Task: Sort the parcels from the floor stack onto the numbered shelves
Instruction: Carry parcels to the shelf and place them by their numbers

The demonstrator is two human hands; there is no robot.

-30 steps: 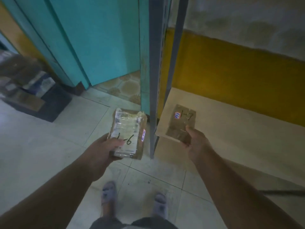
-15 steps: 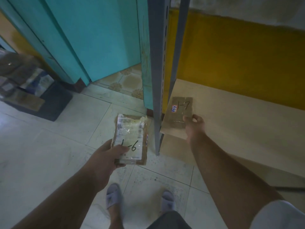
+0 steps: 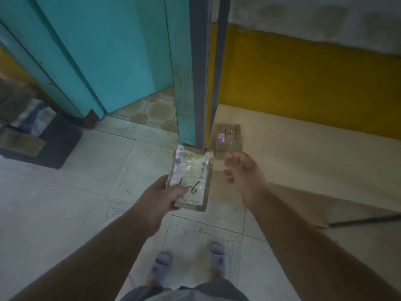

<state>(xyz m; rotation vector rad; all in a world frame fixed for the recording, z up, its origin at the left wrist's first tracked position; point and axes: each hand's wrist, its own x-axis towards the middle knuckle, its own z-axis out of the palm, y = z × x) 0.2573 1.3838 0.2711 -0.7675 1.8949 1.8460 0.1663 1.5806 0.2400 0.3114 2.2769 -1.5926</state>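
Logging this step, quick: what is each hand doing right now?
Left hand: holds the parcel marked 1-6.
Right hand: open, empty, just off the parcel marked 1-7 lying on the shelf.

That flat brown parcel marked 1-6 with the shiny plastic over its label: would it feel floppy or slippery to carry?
The flat brown parcel marked 1-6 probably holds its shape: it juts past the left hand without drooping. Its glossy film could be a bit slippery, though the thumb pins it. It seems light, since one hand holds it by one end.
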